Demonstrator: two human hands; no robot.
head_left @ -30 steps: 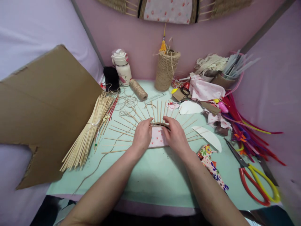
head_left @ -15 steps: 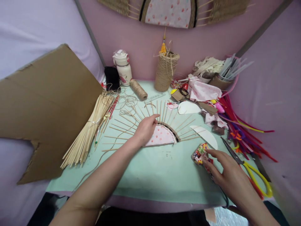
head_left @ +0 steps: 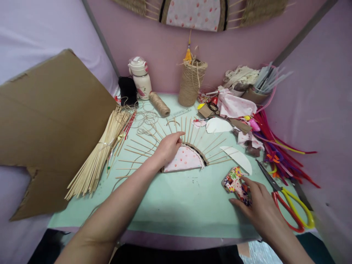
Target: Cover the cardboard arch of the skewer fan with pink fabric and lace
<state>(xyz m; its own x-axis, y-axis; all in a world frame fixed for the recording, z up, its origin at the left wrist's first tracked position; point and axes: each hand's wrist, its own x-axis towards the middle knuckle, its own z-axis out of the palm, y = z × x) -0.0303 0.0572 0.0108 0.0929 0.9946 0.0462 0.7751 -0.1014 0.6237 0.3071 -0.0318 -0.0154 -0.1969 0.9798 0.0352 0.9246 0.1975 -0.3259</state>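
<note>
1. While our left hand (head_left: 169, 148) lies over the upper left of the dotted half-round panel (head_left: 185, 161), we cannot tell whether its fingers grip or only press; even pressure there should stop the fanned sticks (head_left: 189, 130) shifting.
2. The panel lies mid-desk (head_left: 170, 216), its curved edge away from us.
3. Farther right, our right hand (head_left: 258, 201) has thumb and index finger spread around the flower-patterned thing (head_left: 233, 179), a full grip unclear; we do best holding it firmly, clear of the scissors (head_left: 278, 187).

Your left hand (head_left: 170, 146) hides the ten-o'clock rim of the half-round panel (head_left: 187, 159); the hanging (head_left: 194, 14) at twelve o'clock is cropped.
</note>
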